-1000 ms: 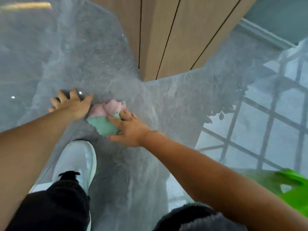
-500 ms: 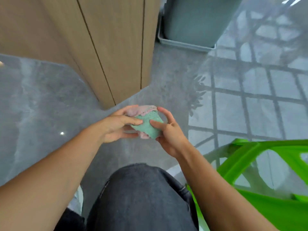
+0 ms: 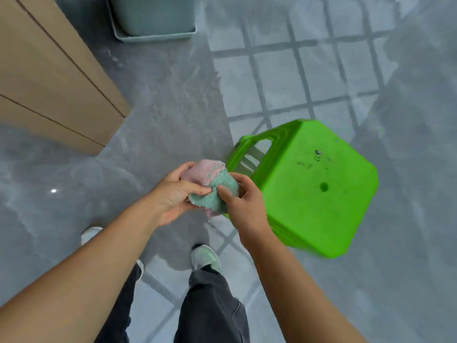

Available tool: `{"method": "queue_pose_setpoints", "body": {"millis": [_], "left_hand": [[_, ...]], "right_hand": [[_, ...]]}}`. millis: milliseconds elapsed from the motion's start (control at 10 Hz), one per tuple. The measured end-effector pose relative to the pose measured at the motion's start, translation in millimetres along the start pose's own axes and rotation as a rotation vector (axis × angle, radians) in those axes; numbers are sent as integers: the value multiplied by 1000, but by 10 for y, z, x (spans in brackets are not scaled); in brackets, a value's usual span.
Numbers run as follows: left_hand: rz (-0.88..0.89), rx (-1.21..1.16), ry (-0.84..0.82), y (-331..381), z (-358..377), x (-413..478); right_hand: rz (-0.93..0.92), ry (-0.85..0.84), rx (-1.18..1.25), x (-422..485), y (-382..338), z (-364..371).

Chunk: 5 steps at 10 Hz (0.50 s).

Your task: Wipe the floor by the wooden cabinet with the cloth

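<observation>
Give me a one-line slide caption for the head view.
Standing person's left hand and right hand bunch a pink-and-teal cloth above grey floor, between wooden cabinet and green stool.

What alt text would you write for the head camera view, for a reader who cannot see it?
Both hands, left hand and right hand, hold a bunched pink and green cloth above a grey floor. A green plastic stool stands to the right, a wooden cabinet at upper left.
</observation>
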State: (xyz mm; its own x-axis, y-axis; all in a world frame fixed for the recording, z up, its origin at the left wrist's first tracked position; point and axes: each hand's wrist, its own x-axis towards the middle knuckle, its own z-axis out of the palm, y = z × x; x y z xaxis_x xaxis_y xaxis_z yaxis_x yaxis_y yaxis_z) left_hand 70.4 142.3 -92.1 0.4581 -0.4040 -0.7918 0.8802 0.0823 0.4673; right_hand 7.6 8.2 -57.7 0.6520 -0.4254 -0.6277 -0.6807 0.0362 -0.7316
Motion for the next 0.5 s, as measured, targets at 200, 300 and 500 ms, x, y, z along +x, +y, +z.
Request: {"method": "queue_pose_setpoints", "body": {"millis": [200,300,500], "left_hand": [[-12,223,5,-183,1454,-242],[53,381,98,-439,1809,25],[110,603,139,-559,1748,79]], "right_hand": [[-49,194,-239,-331,-58,-1381],[-32,186,-345,-137,206,-1652],[45,106,-327,21,458,-1752]]}}
